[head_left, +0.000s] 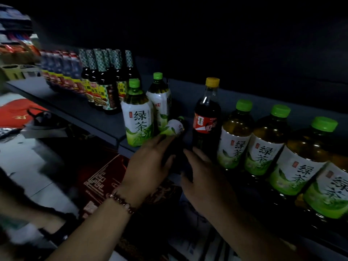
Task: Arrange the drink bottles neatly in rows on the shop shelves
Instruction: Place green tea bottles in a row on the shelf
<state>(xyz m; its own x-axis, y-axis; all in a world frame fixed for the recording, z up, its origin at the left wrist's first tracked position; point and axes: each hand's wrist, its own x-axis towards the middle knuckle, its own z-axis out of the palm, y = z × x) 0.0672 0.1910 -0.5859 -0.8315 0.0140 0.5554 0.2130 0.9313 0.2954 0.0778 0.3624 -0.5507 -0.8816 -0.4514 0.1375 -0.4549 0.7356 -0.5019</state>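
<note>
A green tea bottle (174, 127) lies tipped on the dark shelf (98, 119), its white-and-green label end pointing to the back. My left hand (148, 166), a bead bracelet on the wrist, closes its fingers along the bottle's left side. My right hand (205, 178) is spread just to the right, fingertips at the base of an upright cola bottle (207, 117) with a yellow cap. Two green tea bottles (138, 117) stand upright to the left. A row of green tea bottles (265, 140) stands to the right. The tipped bottle's near end is lost in shadow.
Dark sauce bottles (105, 87) and blue-topped bottles (62, 70) stand in rows at the shelf's far left. Red patterned boxes (105, 183) sit below the shelf edge. The back of the shelf is dark. The light floor (28, 162) lies at the left.
</note>
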